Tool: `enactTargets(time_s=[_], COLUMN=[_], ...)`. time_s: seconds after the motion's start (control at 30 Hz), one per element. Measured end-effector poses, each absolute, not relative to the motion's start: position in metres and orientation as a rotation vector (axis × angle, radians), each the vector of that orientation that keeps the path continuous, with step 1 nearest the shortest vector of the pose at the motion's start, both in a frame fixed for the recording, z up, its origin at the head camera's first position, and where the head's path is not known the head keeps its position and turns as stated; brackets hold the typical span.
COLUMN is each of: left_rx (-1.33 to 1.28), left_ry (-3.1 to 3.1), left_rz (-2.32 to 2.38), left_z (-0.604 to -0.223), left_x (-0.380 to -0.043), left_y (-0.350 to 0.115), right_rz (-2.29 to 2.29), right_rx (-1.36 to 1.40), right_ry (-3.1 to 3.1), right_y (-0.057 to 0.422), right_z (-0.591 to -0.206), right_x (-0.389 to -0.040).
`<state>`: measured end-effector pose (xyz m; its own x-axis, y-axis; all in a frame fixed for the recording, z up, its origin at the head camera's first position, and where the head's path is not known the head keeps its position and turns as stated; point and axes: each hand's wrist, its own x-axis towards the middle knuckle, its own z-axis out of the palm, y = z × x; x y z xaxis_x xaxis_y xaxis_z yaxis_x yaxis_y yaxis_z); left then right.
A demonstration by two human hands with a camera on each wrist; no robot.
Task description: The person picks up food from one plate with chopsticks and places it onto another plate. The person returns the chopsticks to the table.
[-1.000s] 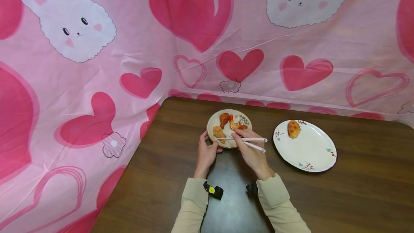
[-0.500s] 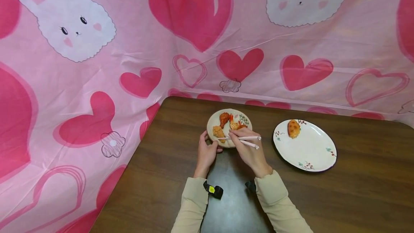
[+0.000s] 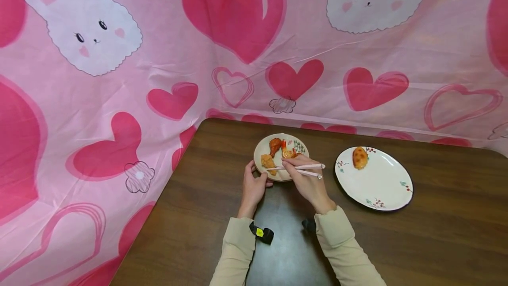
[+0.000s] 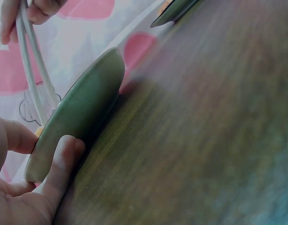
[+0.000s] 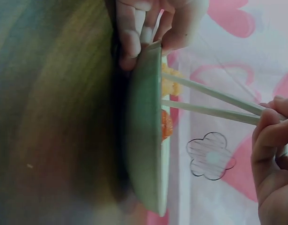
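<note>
My left hand (image 3: 254, 189) grips the near left rim of a small round plate (image 3: 259, 145), thumb at the rim and fingers underneath, as the left wrist view shows. On that plate lie a golden fried piece (image 3: 267, 161), a brown drumstick (image 3: 274, 146) and a shrimp (image 3: 286, 152) with a red tail. My right hand (image 3: 311, 185) holds a pair of pale chopsticks (image 5: 218, 95) over the plate. Their tips reach the fried piece; in the right wrist view the plate's rim hides the very ends, so I cannot tell whether they pinch it.
Right of the small plate stands a larger white oval plate (image 3: 381, 184) with a floral rim. One browned, bread-like piece (image 3: 360, 158) lies at its upper left. Beneath is a dark wooden table (image 3: 448, 215); a pink heart-patterned cloth (image 3: 246, 78) hangs behind and at the left.
My right hand has shifted slightly left, and the chopsticks' rear ends have risen and drawn closer together. The left hand, both plates and the food look unmoved.
</note>
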<state>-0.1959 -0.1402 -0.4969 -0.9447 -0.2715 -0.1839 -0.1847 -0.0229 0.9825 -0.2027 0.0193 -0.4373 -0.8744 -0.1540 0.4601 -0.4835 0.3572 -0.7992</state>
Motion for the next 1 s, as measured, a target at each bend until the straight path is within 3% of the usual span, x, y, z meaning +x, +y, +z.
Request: enactTargets(time_s=[0.53,1.0], left_rx=[0.544,0.522], left_ry=[-2.199,-2.141], left_rz=[-2.145,-2.143], left_z=[-0.494,-0.499], left_x=[-0.199,-0.198], left_y=[-0.140,-0.139], right_rz=[1.660,1.684], right_rx=[0.486,0.635], right_ry=[-2.160,-2.078], right_y=[0.026,0.031], right_z=[-0.458,-0.460], right_x=[-0.198,-0.195])
